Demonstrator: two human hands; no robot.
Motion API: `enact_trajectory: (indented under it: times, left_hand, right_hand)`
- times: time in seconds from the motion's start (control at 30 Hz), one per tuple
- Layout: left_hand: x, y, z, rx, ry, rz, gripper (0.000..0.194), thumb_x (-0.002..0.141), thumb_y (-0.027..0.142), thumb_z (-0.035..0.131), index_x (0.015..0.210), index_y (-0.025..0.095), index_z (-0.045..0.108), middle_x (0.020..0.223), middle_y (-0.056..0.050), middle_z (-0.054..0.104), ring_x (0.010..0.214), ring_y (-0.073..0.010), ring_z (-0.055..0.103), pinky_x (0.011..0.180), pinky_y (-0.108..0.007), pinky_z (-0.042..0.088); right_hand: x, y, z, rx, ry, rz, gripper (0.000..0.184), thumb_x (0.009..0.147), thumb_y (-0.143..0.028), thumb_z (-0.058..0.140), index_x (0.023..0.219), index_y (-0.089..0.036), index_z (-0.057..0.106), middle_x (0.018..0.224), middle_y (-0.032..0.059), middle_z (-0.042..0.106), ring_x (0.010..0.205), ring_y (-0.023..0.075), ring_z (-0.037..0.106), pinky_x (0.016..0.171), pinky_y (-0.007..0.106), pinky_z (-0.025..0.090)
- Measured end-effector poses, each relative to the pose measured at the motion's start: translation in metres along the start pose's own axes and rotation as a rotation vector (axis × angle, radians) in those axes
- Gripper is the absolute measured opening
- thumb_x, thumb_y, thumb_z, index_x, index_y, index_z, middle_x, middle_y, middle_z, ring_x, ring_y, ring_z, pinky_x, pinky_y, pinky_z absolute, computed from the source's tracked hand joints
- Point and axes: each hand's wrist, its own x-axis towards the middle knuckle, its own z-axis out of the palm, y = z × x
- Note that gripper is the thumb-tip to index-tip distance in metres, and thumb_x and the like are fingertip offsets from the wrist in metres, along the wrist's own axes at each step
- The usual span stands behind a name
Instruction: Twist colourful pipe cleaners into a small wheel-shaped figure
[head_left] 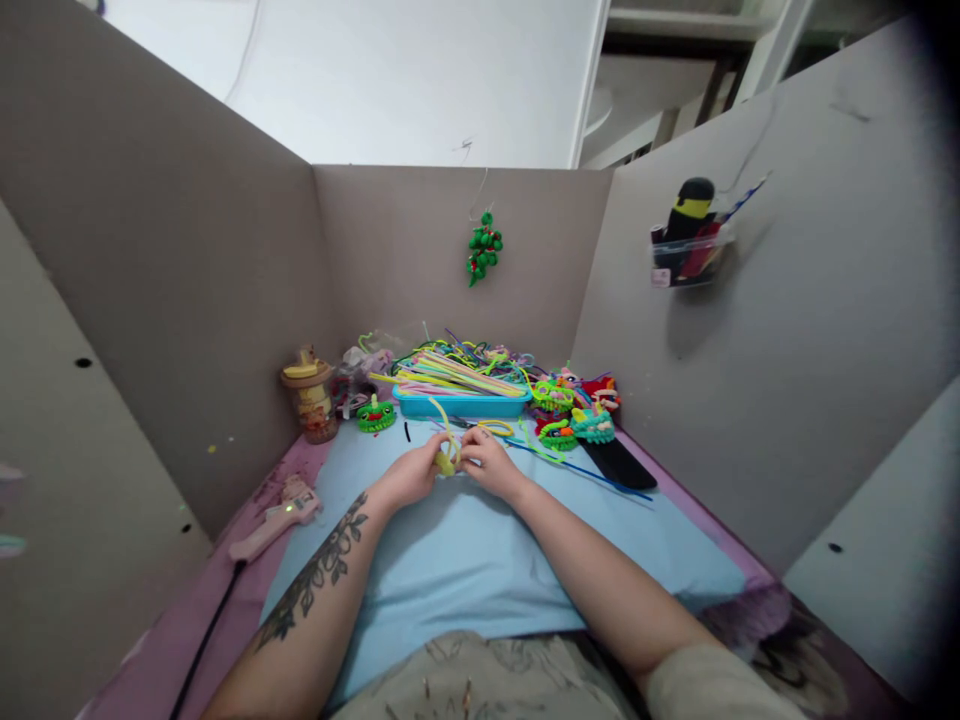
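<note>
A pale yellow pipe cleaner piece [447, 464] is held between my two hands over the middle of the blue cloth [457, 560]. One strand of it sticks up and curves above the fingers. My left hand [417, 472] pinches the bundled part from the left. From the right, my right hand [487, 462] has its fingers closed at the strand, partly hiding it. Just beyond the hands lie a yellow pipe cleaner loop [496, 428] and a long blue pipe cleaner [600, 478].
A blue tray [465, 406] heaped with pipe cleaners stands at the back. Finished fuzzy figures [594, 424] and a black phone-like slab [619, 463] are at right. On the left are a green figure [376, 414], a lidded cup [310, 400] and a corded glue gun [281, 518]. Grey panels enclose three sides.
</note>
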Motion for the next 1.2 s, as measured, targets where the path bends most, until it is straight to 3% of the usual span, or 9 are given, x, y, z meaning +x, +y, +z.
enact_trajectory:
  times: [0.1,0.23,0.37,0.47,0.57,0.67,0.77,0.9,1.2]
  left_hand:
    - [-0.002,0.002,-0.001,0.115,-0.008,-0.017,0.059,0.072,0.009,0.046,0.129,0.022,0.039,0.098,-0.009,0.065,0.079,-0.0195,0.060,0.066,-0.025,0.042]
    - [-0.005,0.005,-0.001,0.238,-0.049,-0.021,0.057,0.073,0.009,0.045,0.128,0.021,0.040,0.086,-0.008,0.066,0.074,-0.0206,0.060,0.063,-0.025,0.041]
    - [-0.007,0.004,0.004,0.268,-0.057,0.027,0.056,0.072,0.008,0.046,0.126,0.019,0.044,0.086,-0.010,0.065,0.078,-0.0235,0.061,0.069,-0.028,0.042]
    - [-0.005,0.005,0.005,0.248,-0.035,0.031,0.055,0.074,0.008,0.044,0.129,0.019,0.042,0.102,-0.013,0.064,0.089,-0.0249,0.061,0.077,-0.032,0.044]
    - [-0.002,0.009,0.005,0.183,0.069,0.044,0.053,0.079,0.010,0.040,0.131,0.021,0.038,0.125,-0.012,0.054,0.108,-0.0230,0.055,0.089,-0.034,0.042]
    - [0.000,0.013,0.005,0.162,0.118,0.079,0.056,0.079,0.014,0.047,0.133,0.020,0.035,0.133,-0.012,0.047,0.117,-0.0229,0.048,0.096,-0.036,0.039]
    - [0.001,0.015,0.006,0.204,0.106,0.043,0.058,0.078,0.020,0.052,0.133,0.017,0.033,0.131,-0.015,0.049,0.115,-0.0268,0.050,0.094,-0.039,0.040]
    - [0.001,0.015,0.006,0.290,0.063,-0.057,0.056,0.084,0.023,0.044,0.137,0.014,0.027,0.114,-0.018,0.060,0.101,-0.0274,0.058,0.082,-0.038,0.045]
    - [0.001,0.005,0.006,0.330,-0.064,0.094,0.052,0.083,0.016,0.042,0.133,0.014,0.030,0.118,-0.016,0.058,0.107,-0.0249,0.054,0.089,-0.038,0.042]
  right_hand:
    - [0.000,-0.003,0.001,-0.060,-0.047,-0.044,0.012,0.076,-0.014,0.060,0.067,-0.020,0.065,0.079,0.0020,0.050,0.080,0.0163,0.045,0.074,0.029,0.039]
    - [0.000,-0.006,0.001,-0.101,-0.072,-0.036,0.009,0.075,-0.019,0.064,0.066,-0.020,0.065,0.079,0.0019,0.047,0.079,0.0167,0.042,0.074,0.030,0.037]
    - [-0.001,-0.004,0.003,-0.127,-0.080,0.004,0.007,0.072,-0.025,0.069,0.066,-0.021,0.067,0.087,0.0028,0.045,0.086,0.0183,0.040,0.078,0.033,0.035]
    - [-0.001,-0.002,0.003,-0.115,-0.061,0.042,0.008,0.071,-0.025,0.069,0.064,-0.021,0.066,0.085,0.0021,0.043,0.085,0.0179,0.040,0.077,0.033,0.034]
    - [0.002,-0.001,0.001,-0.086,0.032,0.092,0.009,0.071,-0.023,0.069,0.064,-0.019,0.065,0.082,0.0017,0.042,0.082,0.0170,0.041,0.076,0.032,0.035]
    - [0.003,-0.001,0.000,-0.054,0.129,0.124,0.008,0.072,-0.021,0.068,0.064,-0.019,0.065,0.082,0.0019,0.041,0.082,0.0170,0.042,0.076,0.032,0.036]
    - [0.002,-0.002,0.002,-0.025,0.160,0.117,0.006,0.072,-0.020,0.066,0.066,-0.019,0.065,0.082,0.0024,0.042,0.083,0.0176,0.043,0.076,0.032,0.037]
    - [0.001,-0.006,0.003,0.021,0.167,0.098,0.005,0.071,-0.020,0.065,0.076,-0.021,0.066,0.084,0.0024,0.044,0.085,0.0181,0.045,0.079,0.034,0.039]
    - [0.002,-0.008,-0.004,0.078,0.069,0.070,0.005,0.070,-0.018,0.067,0.074,-0.022,0.068,0.086,0.0022,0.046,0.088,0.0176,0.046,0.084,0.034,0.037]
